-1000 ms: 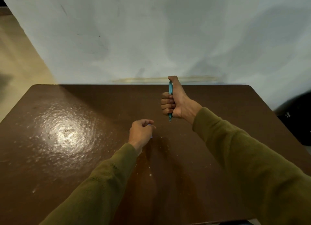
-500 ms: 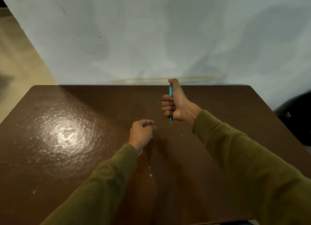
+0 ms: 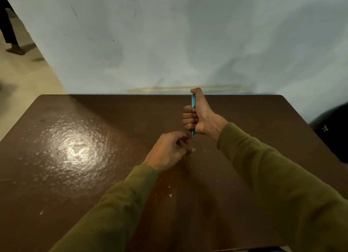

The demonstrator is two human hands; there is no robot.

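Dim light, glare patch on table [image 3: 75, 150], curved wide-angle edges

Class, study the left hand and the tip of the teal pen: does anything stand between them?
Nothing visible does. The right hand grips the teal pen upright, tip pointing down above the table. The left hand reaches in, fingers close beside that tip.

Slim teal pen [image 3: 193, 103], upright, tip down, gripped in right hand [image 3: 197, 116], above brown table [image 3: 94, 120]
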